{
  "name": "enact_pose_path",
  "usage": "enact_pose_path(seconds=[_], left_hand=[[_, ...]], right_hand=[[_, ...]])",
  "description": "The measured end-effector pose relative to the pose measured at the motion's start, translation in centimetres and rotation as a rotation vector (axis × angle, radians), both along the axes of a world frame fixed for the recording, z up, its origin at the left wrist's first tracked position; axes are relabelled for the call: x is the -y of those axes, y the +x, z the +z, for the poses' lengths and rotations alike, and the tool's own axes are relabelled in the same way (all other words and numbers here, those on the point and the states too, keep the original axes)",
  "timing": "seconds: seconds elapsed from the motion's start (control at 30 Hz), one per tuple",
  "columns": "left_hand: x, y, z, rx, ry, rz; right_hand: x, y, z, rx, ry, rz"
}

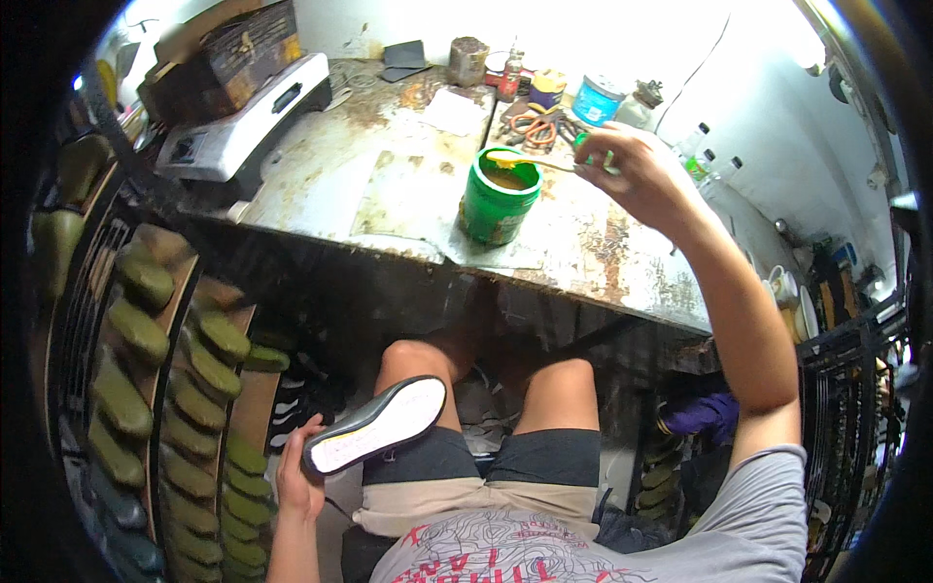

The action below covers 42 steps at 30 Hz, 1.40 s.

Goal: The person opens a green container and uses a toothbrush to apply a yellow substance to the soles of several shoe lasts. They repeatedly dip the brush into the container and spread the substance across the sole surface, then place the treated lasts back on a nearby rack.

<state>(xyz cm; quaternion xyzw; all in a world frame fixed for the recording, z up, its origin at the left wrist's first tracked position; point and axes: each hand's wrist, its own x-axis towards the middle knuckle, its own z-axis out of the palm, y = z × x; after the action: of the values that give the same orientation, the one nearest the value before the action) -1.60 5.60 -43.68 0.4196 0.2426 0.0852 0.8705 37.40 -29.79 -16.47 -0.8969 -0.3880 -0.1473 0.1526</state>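
Observation:
My left hand (299, 473) grips a dark shoe (335, 428) by one end, low and to the left over my lap. The shoe is turned so its white underside (384, 428) faces up, with a thin yellow line along the edge. Up at the table, my right hand (632, 173) is closed around the green handle of a brush (554, 165). The brush's yellowish tip lies over the mouth of a green tub (498, 209). Inside the tub is a brownish-yellow substance. Whether the tip touches the rim, I cannot tell.
The stained table (389, 209) carries orange-handled scissors (535, 128), a blue tub (596, 99) and several small jars along its back. A white machine (248, 117) stands at the left. Racks of olive-green shoe lasts (136, 330) fill the left side. Small bottles (695, 146) stand at the right.

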Motion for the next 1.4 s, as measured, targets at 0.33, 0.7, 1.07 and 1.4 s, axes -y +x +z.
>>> enact_pose_path(seconds=[0.33,0.7,1.07,1.4], left_hand=[[-0.8,-1.2,-0.2,-0.179,0.986,-0.265],[-2.4,0.3,1.3,-0.014,0.990,-0.414],[0.5,0.5,2.6,0.000,0.799,-0.314],[3.9,2.8,3.7,0.006,0.857,-0.295]], right_hand=[[-8.7,7.6,-2.1,0.125,-0.782,-0.159],[-7.5,8.4,4.2,-0.188,-0.716,0.024],[-0.7,5.3,10.6,-0.275,-0.195,-0.127],[3.4,-0.5,18.8,0.030,0.019,-0.201]])
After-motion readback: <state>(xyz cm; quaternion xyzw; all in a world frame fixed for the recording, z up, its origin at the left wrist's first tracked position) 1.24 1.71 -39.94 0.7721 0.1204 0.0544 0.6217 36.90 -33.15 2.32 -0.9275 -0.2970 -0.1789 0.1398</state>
